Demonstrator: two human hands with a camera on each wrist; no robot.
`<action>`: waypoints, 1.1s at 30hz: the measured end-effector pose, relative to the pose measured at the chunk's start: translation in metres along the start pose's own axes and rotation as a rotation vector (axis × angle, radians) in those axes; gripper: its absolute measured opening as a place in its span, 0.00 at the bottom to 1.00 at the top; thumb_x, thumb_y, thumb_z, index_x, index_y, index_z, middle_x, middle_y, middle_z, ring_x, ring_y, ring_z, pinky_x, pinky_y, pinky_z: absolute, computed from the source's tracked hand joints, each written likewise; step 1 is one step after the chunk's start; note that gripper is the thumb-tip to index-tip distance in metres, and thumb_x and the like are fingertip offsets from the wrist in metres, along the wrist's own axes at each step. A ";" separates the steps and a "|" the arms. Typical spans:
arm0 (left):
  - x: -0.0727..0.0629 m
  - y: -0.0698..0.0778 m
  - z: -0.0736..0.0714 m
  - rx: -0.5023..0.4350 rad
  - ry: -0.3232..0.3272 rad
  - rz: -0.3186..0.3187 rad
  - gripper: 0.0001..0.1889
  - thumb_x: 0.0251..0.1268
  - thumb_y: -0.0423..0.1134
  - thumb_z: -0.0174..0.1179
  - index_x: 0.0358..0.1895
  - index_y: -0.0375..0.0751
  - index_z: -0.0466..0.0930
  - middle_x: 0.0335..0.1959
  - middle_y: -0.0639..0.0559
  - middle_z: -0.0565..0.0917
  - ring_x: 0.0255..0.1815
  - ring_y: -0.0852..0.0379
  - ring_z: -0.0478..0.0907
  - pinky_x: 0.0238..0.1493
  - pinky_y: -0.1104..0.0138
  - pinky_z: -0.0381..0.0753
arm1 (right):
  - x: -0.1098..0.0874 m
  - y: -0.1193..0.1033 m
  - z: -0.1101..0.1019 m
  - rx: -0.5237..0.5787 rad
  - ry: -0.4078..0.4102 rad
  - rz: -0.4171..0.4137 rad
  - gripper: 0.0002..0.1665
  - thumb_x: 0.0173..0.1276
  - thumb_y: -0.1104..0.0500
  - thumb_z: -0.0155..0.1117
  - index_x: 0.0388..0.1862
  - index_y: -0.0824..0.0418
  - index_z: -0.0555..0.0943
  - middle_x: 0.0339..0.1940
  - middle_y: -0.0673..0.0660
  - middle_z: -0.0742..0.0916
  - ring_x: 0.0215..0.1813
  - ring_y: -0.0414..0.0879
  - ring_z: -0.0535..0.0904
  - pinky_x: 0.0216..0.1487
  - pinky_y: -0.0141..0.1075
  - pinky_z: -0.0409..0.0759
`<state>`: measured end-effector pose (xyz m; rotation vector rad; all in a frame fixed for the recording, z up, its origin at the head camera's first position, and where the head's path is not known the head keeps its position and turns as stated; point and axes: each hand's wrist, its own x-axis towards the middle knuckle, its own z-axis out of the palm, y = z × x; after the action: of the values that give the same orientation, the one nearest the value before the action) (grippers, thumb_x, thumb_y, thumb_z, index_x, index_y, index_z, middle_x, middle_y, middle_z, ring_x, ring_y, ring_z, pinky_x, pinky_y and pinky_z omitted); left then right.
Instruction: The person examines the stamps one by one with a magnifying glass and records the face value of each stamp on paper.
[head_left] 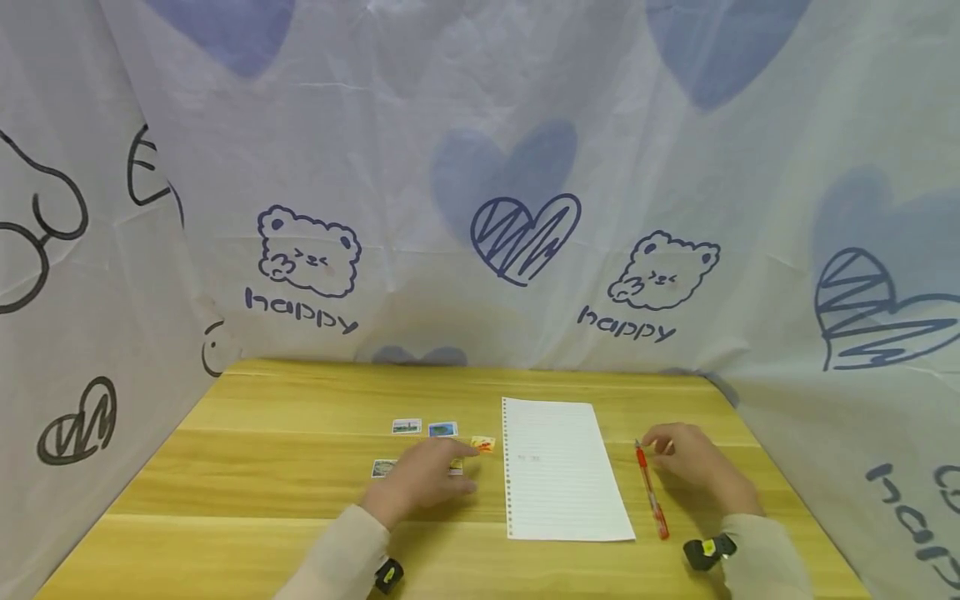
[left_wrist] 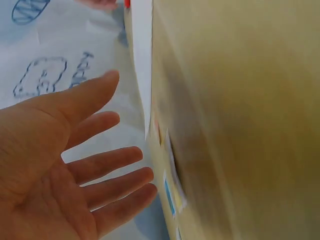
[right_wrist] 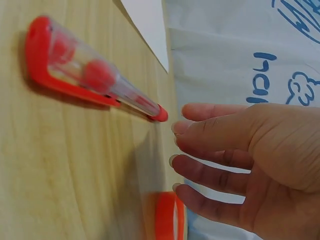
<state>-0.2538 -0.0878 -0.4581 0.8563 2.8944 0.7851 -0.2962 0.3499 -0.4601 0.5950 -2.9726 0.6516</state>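
My left hand [head_left: 427,475] hovers over several small stamps, its fingers spread and nothing in them; the left wrist view shows the palm and loose fingers [left_wrist: 112,187] close above the wood. A yellow and red stamp [head_left: 483,444] lies by its index fingertip. Beyond the hand are a stamp with a blue picture [head_left: 442,429] and a green and white one [head_left: 407,426]. My right hand [head_left: 686,454] is beside the tip of a red pen [head_left: 651,492], fingers loosely bent and holding nothing. The pen's clear barrel and red cap [right_wrist: 37,55] show in the right wrist view.
A lined sheet of paper [head_left: 562,475] with punched holes lies between the hands. An orange round-edged thing [right_wrist: 167,217] sits below the right fingers, hidden in the head view. Printed white cloth [head_left: 420,208] hangs behind and beside the wooden table [head_left: 225,483].
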 end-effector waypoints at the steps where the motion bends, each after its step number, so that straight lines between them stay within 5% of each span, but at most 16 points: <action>1: 0.001 0.004 0.003 0.012 -0.015 0.005 0.25 0.64 0.45 0.71 0.63 0.40 0.83 0.61 0.45 0.86 0.63 0.44 0.83 0.63 0.50 0.82 | 0.001 -0.001 0.001 0.000 -0.003 -0.002 0.11 0.60 0.70 0.72 0.41 0.61 0.87 0.32 0.55 0.87 0.35 0.45 0.80 0.37 0.39 0.80; 8: 0.011 0.027 0.024 0.096 -0.062 0.042 0.26 0.62 0.49 0.72 0.62 0.43 0.83 0.62 0.51 0.86 0.64 0.48 0.82 0.68 0.55 0.80 | 0.004 -0.003 0.007 0.024 -0.056 0.012 0.13 0.58 0.72 0.71 0.41 0.60 0.86 0.32 0.56 0.86 0.35 0.47 0.78 0.37 0.40 0.78; 18: 0.018 0.038 0.040 0.090 -0.100 -0.029 0.27 0.60 0.49 0.74 0.61 0.44 0.84 0.61 0.49 0.86 0.63 0.48 0.82 0.67 0.55 0.80 | 0.007 -0.006 0.012 0.035 -0.109 0.003 0.14 0.57 0.74 0.70 0.39 0.59 0.87 0.32 0.56 0.86 0.35 0.46 0.76 0.35 0.36 0.76; 26: 0.019 0.044 0.042 0.172 -0.092 -0.051 0.26 0.56 0.50 0.76 0.58 0.45 0.86 0.53 0.49 0.89 0.52 0.52 0.84 0.56 0.59 0.84 | 0.011 -0.009 0.015 -0.013 -0.112 -0.039 0.15 0.56 0.75 0.69 0.34 0.56 0.85 0.29 0.53 0.84 0.33 0.43 0.73 0.35 0.33 0.72; 33: 0.018 0.046 0.041 0.163 -0.086 -0.057 0.25 0.56 0.49 0.77 0.56 0.44 0.87 0.54 0.49 0.89 0.54 0.51 0.85 0.57 0.59 0.84 | 0.011 -0.007 0.016 -0.045 -0.077 -0.098 0.16 0.55 0.76 0.71 0.32 0.55 0.84 0.25 0.51 0.83 0.30 0.39 0.71 0.32 0.31 0.70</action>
<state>-0.2395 -0.0262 -0.4694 0.7941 2.9230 0.5000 -0.3032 0.3338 -0.4703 0.7744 -2.9961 0.5653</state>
